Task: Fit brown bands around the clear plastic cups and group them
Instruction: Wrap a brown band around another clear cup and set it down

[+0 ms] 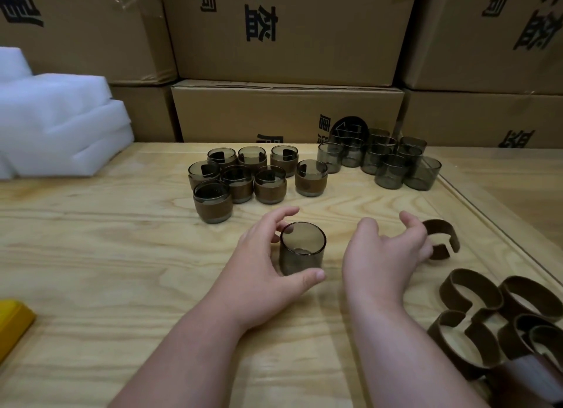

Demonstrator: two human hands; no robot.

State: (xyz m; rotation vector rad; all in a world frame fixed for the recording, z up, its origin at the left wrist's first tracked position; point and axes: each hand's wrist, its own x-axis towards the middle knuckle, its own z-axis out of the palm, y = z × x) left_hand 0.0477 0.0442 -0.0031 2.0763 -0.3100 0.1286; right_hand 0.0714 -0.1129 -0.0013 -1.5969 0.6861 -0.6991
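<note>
A bare smoky clear cup stands upright on the wooden table in front of me. My left hand curls round its left side, thumb at the near wall and fingers behind the rim. My right hand reaches right, its fingertips at a single open brown band; the grasp itself is hidden by the hand. Several banded cups stand grouped at the middle back. Several bare cups stand stacked and clustered at the back right. A pile of brown bands lies at the near right.
Cardboard boxes wall off the back of the table. White foam sheets lie at the back left. A yellow object sits at the near left edge. A raised table rim runs diagonally along the right.
</note>
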